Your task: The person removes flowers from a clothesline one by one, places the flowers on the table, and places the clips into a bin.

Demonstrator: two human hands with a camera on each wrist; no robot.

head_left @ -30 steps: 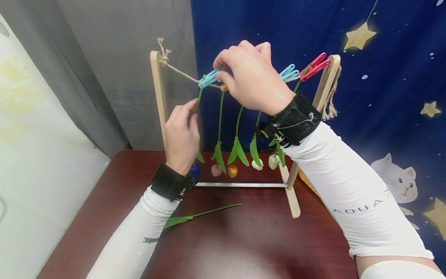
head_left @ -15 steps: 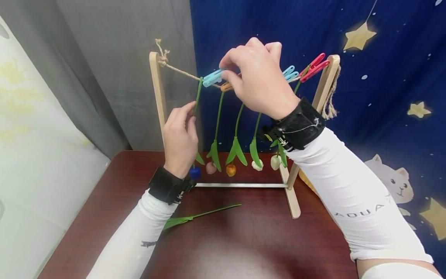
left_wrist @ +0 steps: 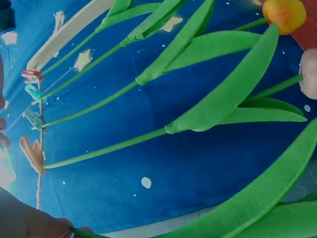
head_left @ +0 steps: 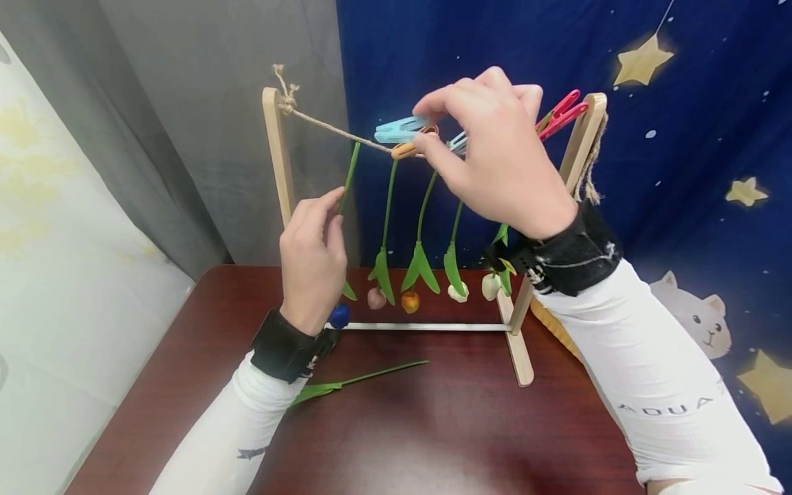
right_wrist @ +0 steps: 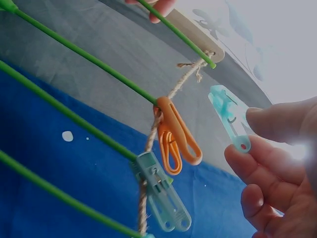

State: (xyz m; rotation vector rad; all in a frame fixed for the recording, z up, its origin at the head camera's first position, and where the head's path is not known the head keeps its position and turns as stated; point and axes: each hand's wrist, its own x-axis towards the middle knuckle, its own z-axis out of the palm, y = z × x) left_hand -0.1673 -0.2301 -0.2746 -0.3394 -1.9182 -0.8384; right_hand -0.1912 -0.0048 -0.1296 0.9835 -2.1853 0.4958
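Note:
A wooden rack (head_left: 275,172) carries a twine rope (head_left: 322,124) with artificial flowers pegged upside down. My left hand (head_left: 331,213) pinches the green stem (head_left: 348,179) of a blue-budded flower (head_left: 339,316); the stem's top end is off the rope. Just above the rope, my right hand (head_left: 433,127) pinches a light-blue clothespin (head_left: 399,128), also free of the rope. In the right wrist view this clothespin (right_wrist: 229,118) sits between thumb and forefinger, beside an orange peg (right_wrist: 176,136) and a teal peg (right_wrist: 161,193) clipped on the rope. The left wrist view shows stems and leaves (left_wrist: 223,94).
Several other flowers hang from the rope, and a red peg (head_left: 559,113) sits near the right post. A loose green stem (head_left: 359,378) lies on the dark red table (head_left: 433,426). A grey curtain and a blue starry cloth hang behind.
My right hand has pulled the light-blue clothespin off the rope and moved right. The blue flower's stem has come free of the rope and stays in my left hand.

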